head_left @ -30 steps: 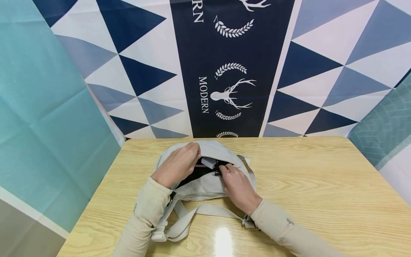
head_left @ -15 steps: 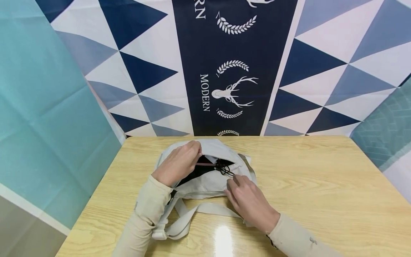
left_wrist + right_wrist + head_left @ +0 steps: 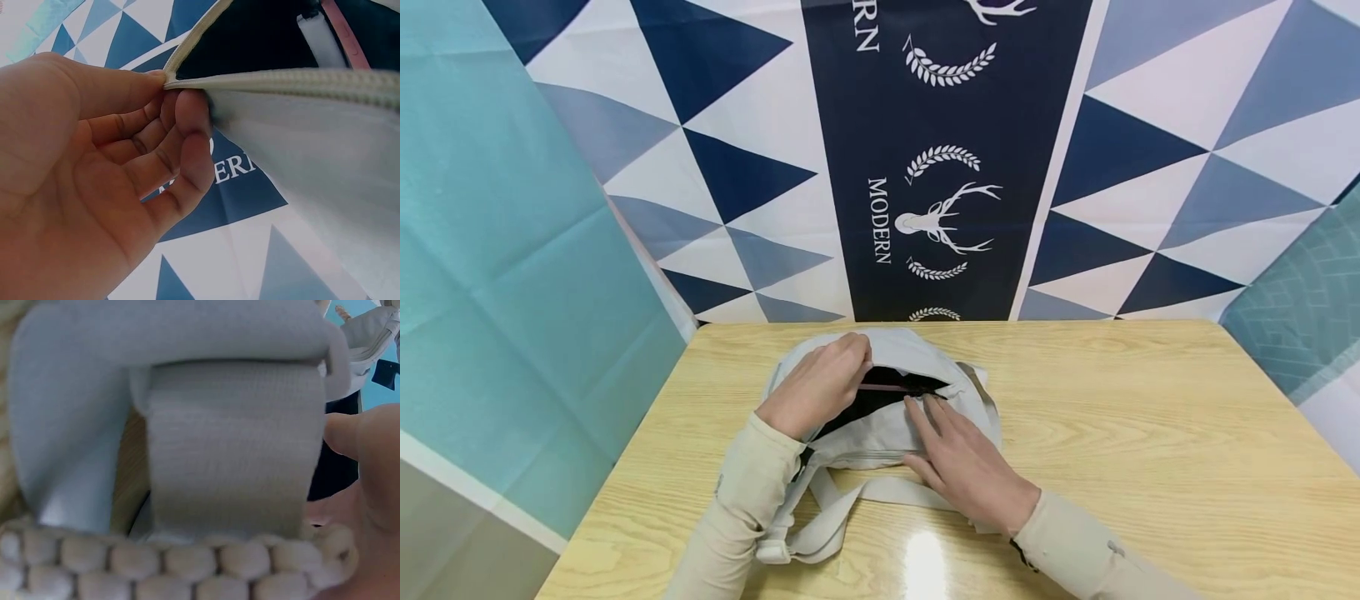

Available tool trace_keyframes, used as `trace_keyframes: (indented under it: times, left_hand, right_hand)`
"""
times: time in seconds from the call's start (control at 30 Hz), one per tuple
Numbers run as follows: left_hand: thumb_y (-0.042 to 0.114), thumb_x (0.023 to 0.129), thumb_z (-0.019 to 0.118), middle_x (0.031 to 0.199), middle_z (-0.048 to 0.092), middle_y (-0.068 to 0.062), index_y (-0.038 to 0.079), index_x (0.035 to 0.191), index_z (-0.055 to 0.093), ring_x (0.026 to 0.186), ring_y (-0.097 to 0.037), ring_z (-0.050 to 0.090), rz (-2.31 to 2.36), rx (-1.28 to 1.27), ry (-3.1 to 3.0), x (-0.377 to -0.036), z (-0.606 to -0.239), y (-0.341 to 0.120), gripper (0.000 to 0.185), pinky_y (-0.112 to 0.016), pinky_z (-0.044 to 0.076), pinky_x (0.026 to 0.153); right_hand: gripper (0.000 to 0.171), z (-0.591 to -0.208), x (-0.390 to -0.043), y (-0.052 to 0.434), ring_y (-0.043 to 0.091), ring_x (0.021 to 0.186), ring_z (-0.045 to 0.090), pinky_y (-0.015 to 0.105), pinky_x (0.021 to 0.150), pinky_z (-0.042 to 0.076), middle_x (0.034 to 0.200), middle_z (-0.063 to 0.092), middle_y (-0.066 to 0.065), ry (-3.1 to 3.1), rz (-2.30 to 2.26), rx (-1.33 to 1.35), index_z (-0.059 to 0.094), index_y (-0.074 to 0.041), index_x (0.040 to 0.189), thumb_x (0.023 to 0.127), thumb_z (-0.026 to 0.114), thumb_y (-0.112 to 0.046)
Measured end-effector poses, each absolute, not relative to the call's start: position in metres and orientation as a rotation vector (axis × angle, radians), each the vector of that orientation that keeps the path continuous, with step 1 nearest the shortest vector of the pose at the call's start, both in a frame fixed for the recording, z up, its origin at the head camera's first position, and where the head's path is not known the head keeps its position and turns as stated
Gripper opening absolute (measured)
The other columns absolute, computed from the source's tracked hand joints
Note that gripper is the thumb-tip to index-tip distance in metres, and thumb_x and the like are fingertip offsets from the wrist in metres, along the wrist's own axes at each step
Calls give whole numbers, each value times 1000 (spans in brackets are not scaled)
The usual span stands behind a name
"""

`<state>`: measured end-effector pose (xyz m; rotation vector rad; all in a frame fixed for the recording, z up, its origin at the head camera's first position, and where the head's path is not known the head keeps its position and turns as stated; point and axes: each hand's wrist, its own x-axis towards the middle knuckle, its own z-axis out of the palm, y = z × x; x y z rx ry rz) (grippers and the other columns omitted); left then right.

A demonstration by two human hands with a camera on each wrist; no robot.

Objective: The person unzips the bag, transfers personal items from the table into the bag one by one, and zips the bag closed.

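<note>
A light grey bag [image 3: 880,437] lies on the table, its zipped mouth gaping and dark inside. My left hand [image 3: 823,379] pinches the upper edge of that mouth; in the left wrist view, thumb and fingertips grip the zipper edge [image 3: 250,82]. Fingers of my right hand [image 3: 970,471] are extended over the lower lip, tips at the opening's right end. Close to those tips, a bit of black cord [image 3: 928,388] shows in the mouth. Inside are a pink strip [image 3: 345,34] and a white piece [image 3: 322,40]. The right wrist view shows part of the right hand [image 3: 381,469].
A loose grey strap [image 3: 895,490] with a pale buckle [image 3: 772,551] trails in front of the bag on the wooden table [image 3: 1120,450]. Grey webbing [image 3: 231,444] fills much of the right wrist view. A patterned cloth wall [image 3: 940,125] stands behind.
The black cord, bunched at the mouth before, has gone mostly inside. My right hand drew back with it, then came forward again and its fingers straightened. The left hand holds its place.
</note>
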<state>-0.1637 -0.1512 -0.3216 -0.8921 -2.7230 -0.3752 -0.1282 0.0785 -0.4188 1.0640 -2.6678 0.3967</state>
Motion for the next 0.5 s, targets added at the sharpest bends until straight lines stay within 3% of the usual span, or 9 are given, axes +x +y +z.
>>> trace_keyframes:
  times: [0.23, 0.5]
  left_hand:
    - [8, 102, 54, 86, 55, -3, 7, 97, 59, 63, -11, 52, -372, -879, -2720, -164, -324, -153, 7, -24, 46, 56]
    - [8, 102, 53, 85, 54, -2, 7, 96, 58, 61, -10, 49, -374, -897, -2712, -166, -325, -154, 8, -23, 44, 54]
  right_hand:
    - [68, -418, -136, 68, 43, 140, 37, 51, 110, 36, 150, 35, 33, -2697, 388, 1129, 32, 2, 153, 104, 50, -42]
    - [59, -414, -121, 76, 42, 132, 47, 50, 106, 42, 142, 48, 28, -2639, 325, 1195, 47, -1, 145, 102, 55, -41]
